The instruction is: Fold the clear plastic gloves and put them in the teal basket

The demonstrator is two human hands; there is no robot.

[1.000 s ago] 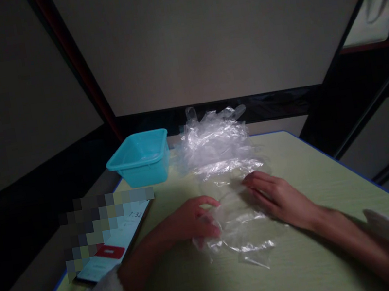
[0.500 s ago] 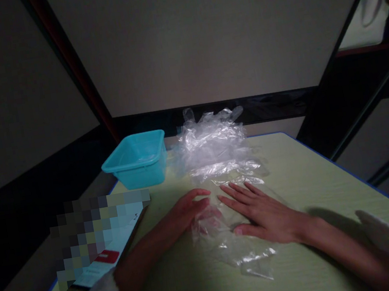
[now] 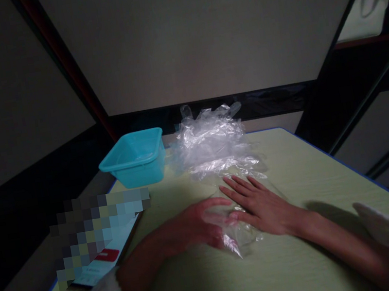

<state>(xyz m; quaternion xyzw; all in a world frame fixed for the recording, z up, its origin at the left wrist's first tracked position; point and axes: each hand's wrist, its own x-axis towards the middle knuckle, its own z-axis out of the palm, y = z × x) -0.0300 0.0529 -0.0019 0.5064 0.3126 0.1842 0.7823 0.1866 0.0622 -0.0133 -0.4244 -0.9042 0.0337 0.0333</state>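
Observation:
A thin clear plastic piece [image 3: 243, 233] lies crumpled near the middle of the table, in front of a pile of clear plastic [image 3: 214, 142] that looks like disposable gloves. My left hand [image 3: 202, 220] is at the left side of the piece, partly under or behind its film and blurred; whether its fingers grip the film is hard to make out. My right hand [image 3: 259, 204] lies flat with its fingers spread, pressing on plastic film at the front of the pile. Its thumb is close to my left fingers.
A turquoise basket [image 3: 134, 174] stands at the back left of the pale green table [image 3: 188, 289]. A flat item with a red label [image 3: 106, 255], partly pixelated, lies at the left edge. Walls stand behind.
My left hand has moved right, toward my right thumb. The near end of the loose film has been drawn up and bunched together. My right hand has stayed spread in nearly the same place.

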